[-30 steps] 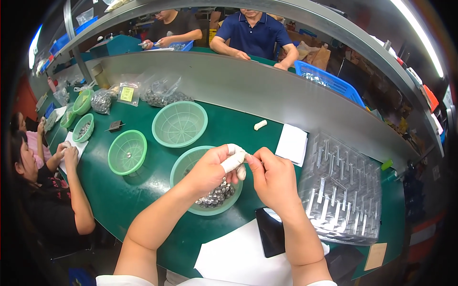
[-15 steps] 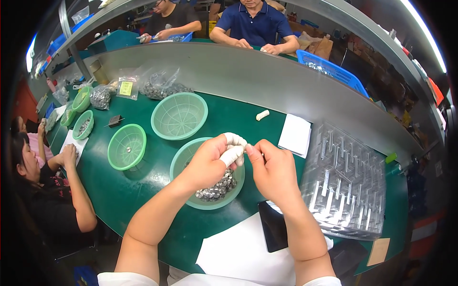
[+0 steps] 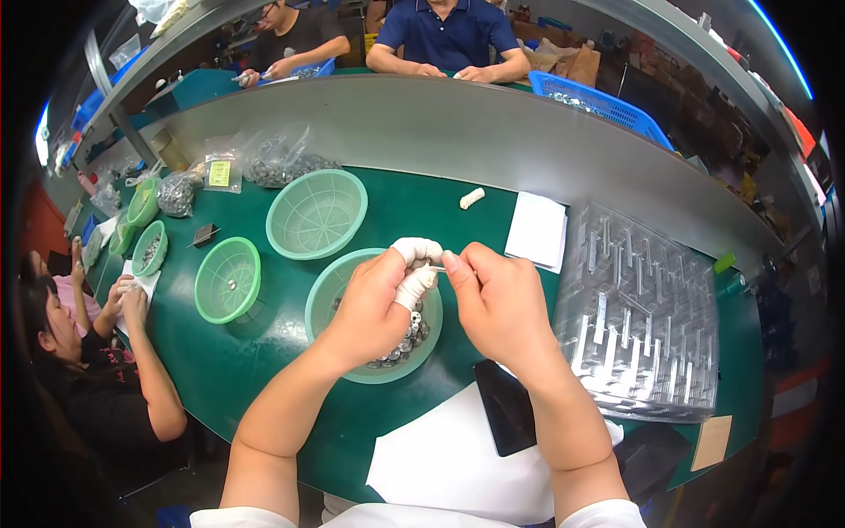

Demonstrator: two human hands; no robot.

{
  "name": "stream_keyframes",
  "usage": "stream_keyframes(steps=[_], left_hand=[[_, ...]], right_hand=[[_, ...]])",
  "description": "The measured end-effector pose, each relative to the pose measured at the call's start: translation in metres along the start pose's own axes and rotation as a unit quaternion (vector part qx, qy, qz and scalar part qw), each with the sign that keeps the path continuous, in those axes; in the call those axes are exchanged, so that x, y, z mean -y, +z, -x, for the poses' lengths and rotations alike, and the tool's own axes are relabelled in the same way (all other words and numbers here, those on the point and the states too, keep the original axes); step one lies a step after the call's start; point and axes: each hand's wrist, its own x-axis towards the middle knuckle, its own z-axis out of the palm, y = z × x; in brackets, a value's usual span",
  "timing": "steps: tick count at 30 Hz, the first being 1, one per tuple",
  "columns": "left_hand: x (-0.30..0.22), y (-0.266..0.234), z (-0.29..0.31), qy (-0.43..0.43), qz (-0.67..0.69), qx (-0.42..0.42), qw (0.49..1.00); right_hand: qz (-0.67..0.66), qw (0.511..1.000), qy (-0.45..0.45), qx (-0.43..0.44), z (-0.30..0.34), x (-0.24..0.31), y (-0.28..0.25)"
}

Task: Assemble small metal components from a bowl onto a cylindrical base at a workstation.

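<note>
White wrapping covers the thumb and fingers of my left hand [image 3: 378, 295], which is closed in a pinch; whatever small piece lies between those fingertips is hidden. My right hand [image 3: 497, 304], also closed, pinches a thin metal rod [image 3: 443, 269] whose visible end points at the left fingertips. Both hands are held over a pale green plastic basket [image 3: 374, 377]. Inside it lies a heap of small round metal parts [image 3: 403, 354], partly covered by my left hand.
Clear plastic trays [image 3: 638, 326] are stacked at the right, beside white paper [image 3: 537, 231]. A black phone [image 3: 504, 409] lies on a white sheet [image 3: 431, 458]. Left stand an almost bare basket [image 3: 324, 211] and a green basket [image 3: 227, 286]. Co-workers sit left and beyond the grey divider [image 3: 405, 123].
The whole view has shifted slightly. My hands keep their pinch over the basket, and more of the thin rod now shows between them. At the left, a co-worker's hands have come up closer together.
</note>
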Motion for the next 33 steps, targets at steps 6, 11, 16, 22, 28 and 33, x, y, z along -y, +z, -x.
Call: stream_keyframes(steps=[6,11,16,22,28,33], left_hand=[[0.005,-0.002,-0.001,-0.114,0.232,0.007,0.966],[0.039,-0.047,-0.017,-0.150,0.130,-0.122,0.972],[0.076,-0.087,-0.017,-0.027,-0.305,-0.189,0.933],[0.075,-0.081,-0.015,-0.003,-0.341,-0.174,0.924],[0.027,-0.042,0.001,-0.092,-0.333,0.315,0.884],[0.033,-0.012,0.004,-0.124,-0.366,0.374,0.843]], right_hand=[[0.114,0.973,-0.132,-0.150,0.003,0.004,0.010],[0.010,0.985,-0.076,-0.152,-0.003,-0.004,-0.012],[-0.043,0.994,-0.047,-0.091,-0.001,0.000,-0.007],[-0.034,0.996,-0.050,-0.069,-0.002,-0.003,-0.004],[-0.070,0.996,-0.031,-0.034,0.000,0.001,-0.005],[-0.079,0.996,-0.035,-0.023,0.000,-0.001,-0.004]])
